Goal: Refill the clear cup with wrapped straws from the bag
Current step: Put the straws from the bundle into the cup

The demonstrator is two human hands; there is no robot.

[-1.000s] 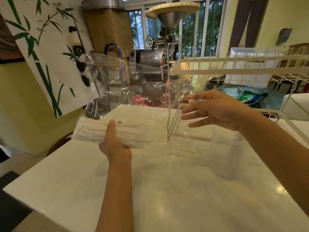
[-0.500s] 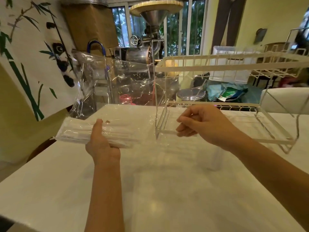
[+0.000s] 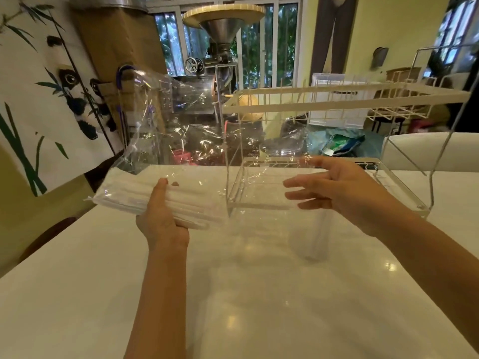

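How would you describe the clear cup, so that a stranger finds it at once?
Start at the white glossy table and find the white two-tier wire rack at its far right. The tall clear plastic cup stands upright before the rack, below the open right hand. It is nearly invisible and looks empty, unlike the straw-filled bag.

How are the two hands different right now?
The left hand is wrapped around the bag of wrapped straws, thumb on top; the right hand holds nothing I can see. The left hand's fingers are curled under the bag; the right hand's fingers are spread open, pointing toward the bag. The left hand sits lower and nearer the camera; the right hand reaches out above the clear cup. Both are bare and over the white table.
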